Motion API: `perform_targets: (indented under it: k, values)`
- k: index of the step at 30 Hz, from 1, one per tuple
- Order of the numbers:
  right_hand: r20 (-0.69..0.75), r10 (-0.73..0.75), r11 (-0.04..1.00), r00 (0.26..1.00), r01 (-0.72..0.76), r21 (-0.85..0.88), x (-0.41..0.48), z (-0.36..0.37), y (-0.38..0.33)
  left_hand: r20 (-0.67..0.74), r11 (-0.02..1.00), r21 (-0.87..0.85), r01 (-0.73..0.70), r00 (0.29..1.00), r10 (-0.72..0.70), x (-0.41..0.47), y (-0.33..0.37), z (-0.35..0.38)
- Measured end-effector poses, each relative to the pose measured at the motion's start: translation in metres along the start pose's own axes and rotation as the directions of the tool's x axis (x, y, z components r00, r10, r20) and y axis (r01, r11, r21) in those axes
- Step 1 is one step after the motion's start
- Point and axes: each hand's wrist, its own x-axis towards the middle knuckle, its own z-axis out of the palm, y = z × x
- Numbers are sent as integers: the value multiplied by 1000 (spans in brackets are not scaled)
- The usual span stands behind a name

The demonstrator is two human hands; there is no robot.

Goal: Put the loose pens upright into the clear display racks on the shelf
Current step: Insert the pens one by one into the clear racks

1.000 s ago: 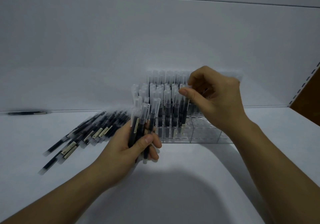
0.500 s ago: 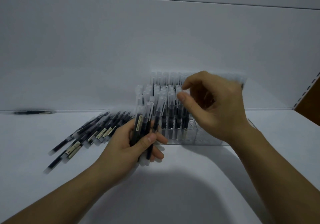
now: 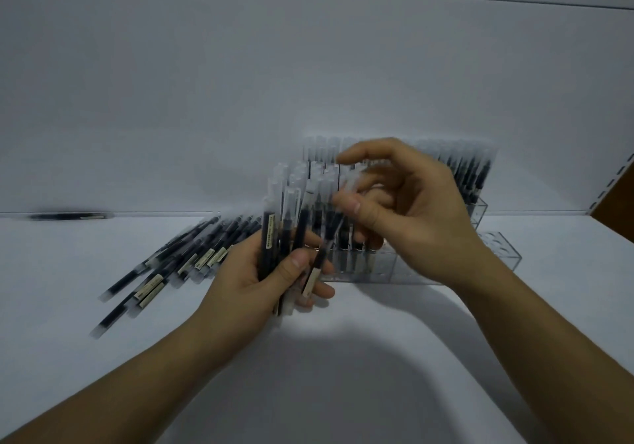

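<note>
Head: pen bundle [image 3: 274,237] in left hand [image 3: 247,282]

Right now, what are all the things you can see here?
Loose pens: many, dark with clear caps, lying on the shelf, left.
Lone pen: one, dark, far left by the wall.
Racks: count unsure, clear, middle of the shelf.
Upright pens: many, dark, standing in the racks.
Bundle of pens: several, dark, in the left hand.
Picked pen: one, dark, pinched near its top.
Shelf: one, white.
Panel: one, brown, right edge.
Left hand: grips the bundle.
Right hand: pinches the picked pen.
</note>
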Motion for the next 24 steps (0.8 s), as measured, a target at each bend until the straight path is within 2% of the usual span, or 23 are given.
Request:
perform_targets:
  k: [1, 3, 5, 7, 9, 14, 24]
  values:
    - [-39, 5, 999, 999, -3, 33, 2, -3, 0, -26, 999, 46, -29, 999, 30, 0, -1, 0]
    - [-124, 25, 995, 992, -13, 98, 5, -11, -1, -22, 953, 268, -143, 988, 154, 0, -2, -4]
    - [-200, 46, 989, 979, -17, 146, 9, -21, 2, 95, 826, 499, -263, 964, 250, -1, 0, -6]
    - [-272, 106, 979, 956, -53, 195, 11, -30, 9, 200, 700, 626, -344, 938, 282, -2, 0, -7]
    - [-322, 197, 957, 926, -111, 267, 13, -38, 19, 249, 643, 671, -370, 929, 274, 0, -3, -7]
    - [-345, 358, 905, 868, -231, 357, 11, -45, 46, 241, 578, 746, -332, 943, 231, 3, -5, -10]
    - [-345, 344, 909, 873, -218, 355, 11, -43, 50, 188, 490, 820, -296, 948, 257, 3, 0, -9]
